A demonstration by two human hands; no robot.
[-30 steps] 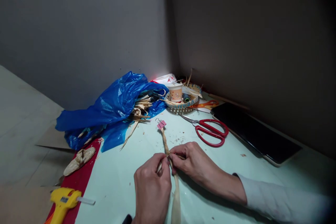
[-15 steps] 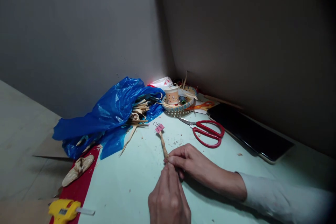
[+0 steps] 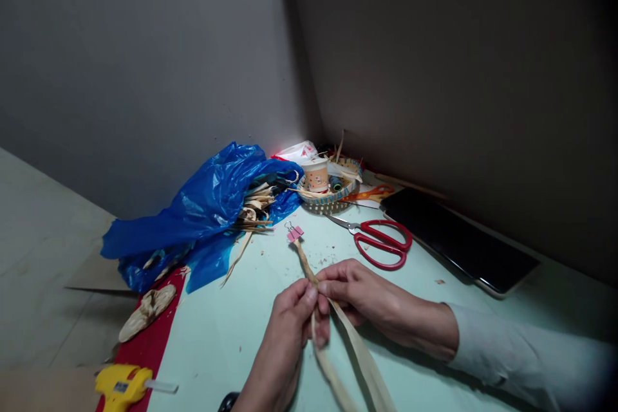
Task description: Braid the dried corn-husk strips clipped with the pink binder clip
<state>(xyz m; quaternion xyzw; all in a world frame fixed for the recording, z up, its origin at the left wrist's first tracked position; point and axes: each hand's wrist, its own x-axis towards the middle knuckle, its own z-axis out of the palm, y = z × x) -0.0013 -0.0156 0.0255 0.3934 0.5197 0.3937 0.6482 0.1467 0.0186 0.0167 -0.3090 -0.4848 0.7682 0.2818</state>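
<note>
Head view has us looking down on a twisted plant-fibre cord [image 3: 304, 262], its near end pinched between thumb and fingers of both hands, our left hand [image 3: 292, 318] and right hand [image 3: 357, 286] meeting there almost tip to tip. From that pinch the cord lies ahead and a little to the left, its long axis running slantwise away from us over the pale green tabletop [image 3: 232, 328] to a pink binder clip [image 3: 294, 234] on its far end. Neither hand is clearly nearer: the left comes up from below, while the right reaches in from the side. On our side of the fingers, loose material parts in two: a narrow strip [image 3: 333, 380] trails down past the left fingers, and a broad strip [image 3: 364, 360] slants toward the lower right from under the right ones, a gap between them. We cannot tell which fingertips press each strip. Red-handled scissors [image 3: 382, 243] lie beyond the right hand, apart from the cord.
</note>
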